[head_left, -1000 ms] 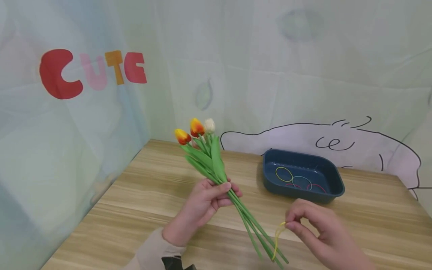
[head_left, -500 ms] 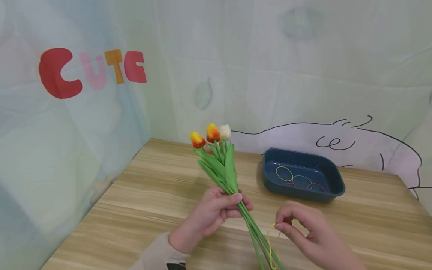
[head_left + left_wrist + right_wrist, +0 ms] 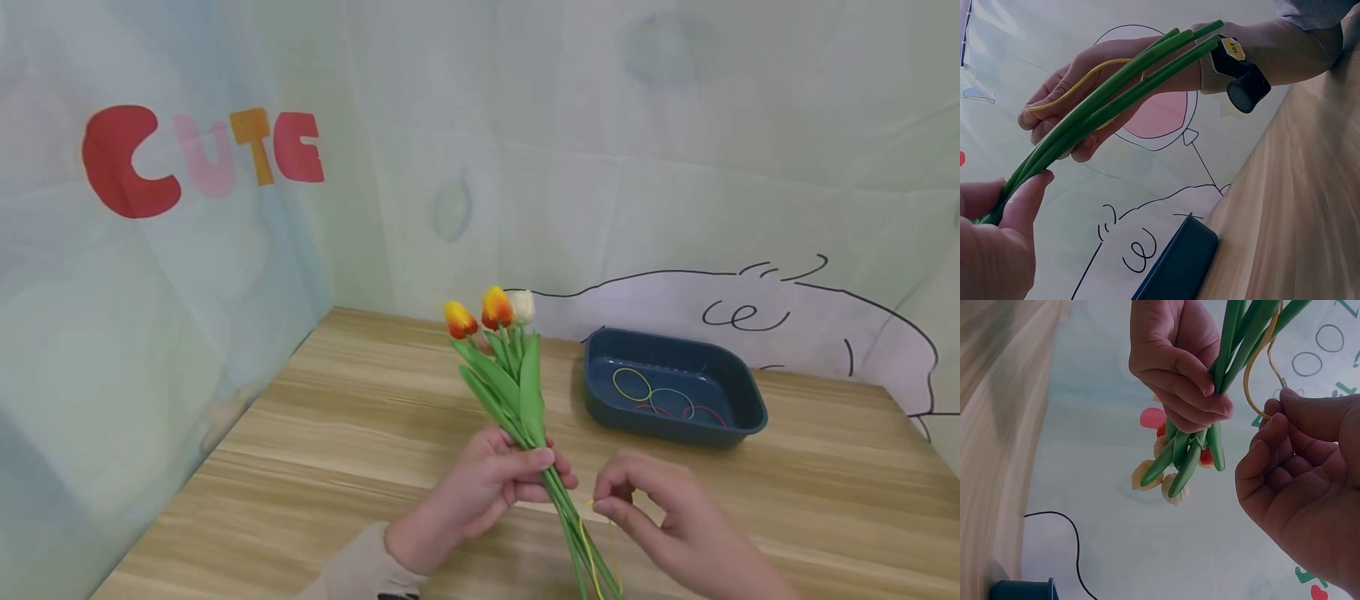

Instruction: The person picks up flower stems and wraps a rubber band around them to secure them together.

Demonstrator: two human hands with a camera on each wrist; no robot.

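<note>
My left hand (image 3: pixel 487 483) grips a bunch of artificial tulips (image 3: pixel 531 392) around the stems, just below the leaves. Two blooms are orange and yellow, one is white, and a paler one is partly hidden behind them. The bunch is tilted, blooms away from me and stem ends toward the lower right. Between thumb and index finger, my right hand (image 3: pixel 667 521) pinches a yellow rubber band (image 3: pixel 1247 381). The band hangs as a loop along the lower stems (image 3: pixel 1116 81), with strands showing on both sides of them in the left wrist view.
A dark blue plastic tray (image 3: pixel 667 431) stands at the back right of the wooden table (image 3: pixel 337 425). Several yellow, green and red rubber bands (image 3: pixel 632 385) lie inside it. A printed cloth backdrop (image 3: pixel 540 150) rises behind and along the left.
The tulips in my left hand have shifted right and toward me. My right hand has moved left with the rubber band, bringing it closer to the left hand along the stems.
</note>
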